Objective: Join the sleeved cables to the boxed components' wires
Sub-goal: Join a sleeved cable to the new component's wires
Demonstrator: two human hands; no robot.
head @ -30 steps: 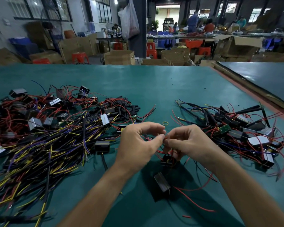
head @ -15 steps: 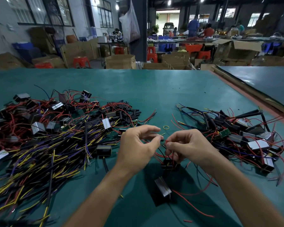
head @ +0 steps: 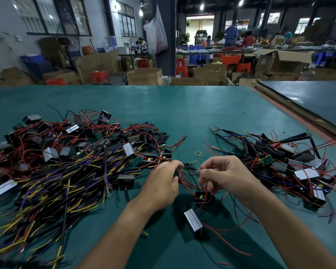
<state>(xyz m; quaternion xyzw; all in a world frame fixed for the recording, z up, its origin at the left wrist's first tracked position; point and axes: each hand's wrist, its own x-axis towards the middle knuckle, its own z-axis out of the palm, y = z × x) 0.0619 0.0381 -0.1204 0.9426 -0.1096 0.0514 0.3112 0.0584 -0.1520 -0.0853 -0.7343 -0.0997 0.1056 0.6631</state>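
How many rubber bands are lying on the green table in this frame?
1. A yellow rubber band lies on the table between the left wire heap and the right wire heap, just beyond the right hand. Others may be hidden under the heaps.

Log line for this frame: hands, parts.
left hand: grips sleeved cable | right hand: pinches red wire | black box: on table below hands | join: cannot tell

text: none legible | labels: none legible | boxes, components: markings too small or blurred
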